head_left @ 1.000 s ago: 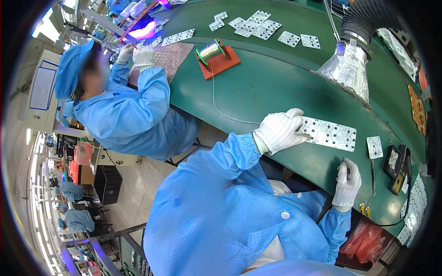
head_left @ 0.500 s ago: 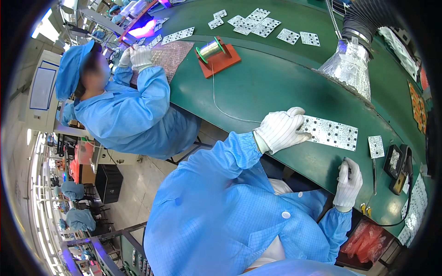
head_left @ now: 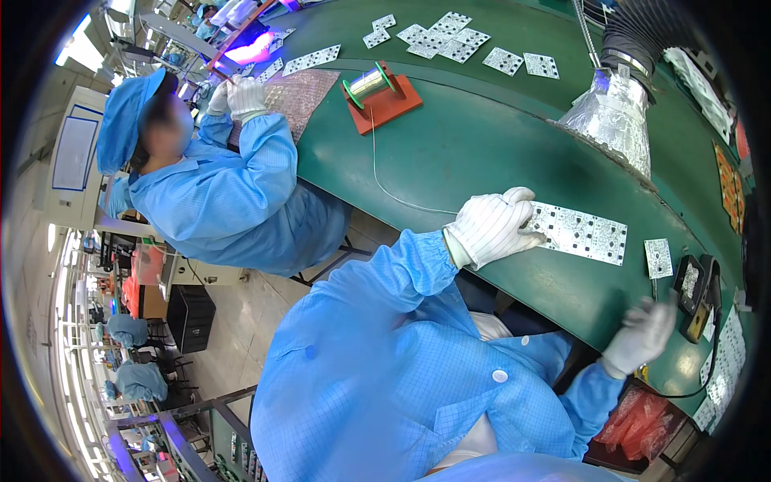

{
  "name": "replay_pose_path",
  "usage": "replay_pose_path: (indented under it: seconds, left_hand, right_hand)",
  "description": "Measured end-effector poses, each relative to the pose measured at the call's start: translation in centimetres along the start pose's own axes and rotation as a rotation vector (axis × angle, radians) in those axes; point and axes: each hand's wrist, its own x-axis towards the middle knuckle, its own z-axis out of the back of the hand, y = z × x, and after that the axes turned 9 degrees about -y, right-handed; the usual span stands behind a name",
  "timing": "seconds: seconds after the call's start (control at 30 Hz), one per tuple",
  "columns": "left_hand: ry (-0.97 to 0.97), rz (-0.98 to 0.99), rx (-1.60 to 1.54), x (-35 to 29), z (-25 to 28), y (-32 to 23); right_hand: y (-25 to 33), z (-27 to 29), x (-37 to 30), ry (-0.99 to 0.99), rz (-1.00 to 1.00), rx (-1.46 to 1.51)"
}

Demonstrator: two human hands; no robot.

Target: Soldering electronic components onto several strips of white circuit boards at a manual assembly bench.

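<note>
My left hand [head_left: 491, 229], in a white striped glove, grips the left end of a long white circuit board [head_left: 585, 234] between thumb and fingers. The board lies over the green bench and carries rows of small dark parts. A thin solder wire [head_left: 401, 200] runs from a spool [head_left: 369, 87] on a red stand [head_left: 391, 107] to my left hand. My right hand [head_left: 641, 336], also gloved, is smeared by motion near the front right of the bench. It covers most of a thin dark rod-like tool [head_left: 654, 289] below a small square circuit board [head_left: 658, 259].
A black holder [head_left: 689, 283] with a cable stands at the right, beside white board panels [head_left: 727, 353]. A foil-wrapped duct [head_left: 614, 120] comes down at the back right. More circuit boards [head_left: 446, 36] lie at the back. A co-worker [head_left: 217, 185] sits at the left.
My right hand has moved to the right, over the thin dark tool, and blurs now. My left hand keeps its grip on the long circuit board.
</note>
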Motion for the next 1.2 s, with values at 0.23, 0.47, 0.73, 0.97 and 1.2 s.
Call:
replay_pose_path:
  seconds: [0.23,0.47,0.73,0.97,1.2]
  left_hand:
    - [0.070,-0.001,-0.028,0.4,0.4,1.0]
    - [0.278,0.075,-0.139,1.4,1.8,2.4]
    - [0.121,-0.013,-0.087,0.7,1.1,1.6]
    - [-0.056,0.015,-0.104,0.2,0.5,-0.8]
    - [-0.052,0.028,-0.203,-0.7,-0.5,-3.8]
  right_hand:
    - [-6.4,10.8,13.6,-0.251,-0.140,-0.288]
    - [-13.0,15.3,20.8,-0.120,0.003,-0.647]
    - [-8.3,17.1,15.9,-0.481,0.336,-0.828]
    - [-1.6,5.7,4.4,-0.293,0.090,-0.167]
    - [1.3,0.4,1.8,-0.084,0.126,0.069]
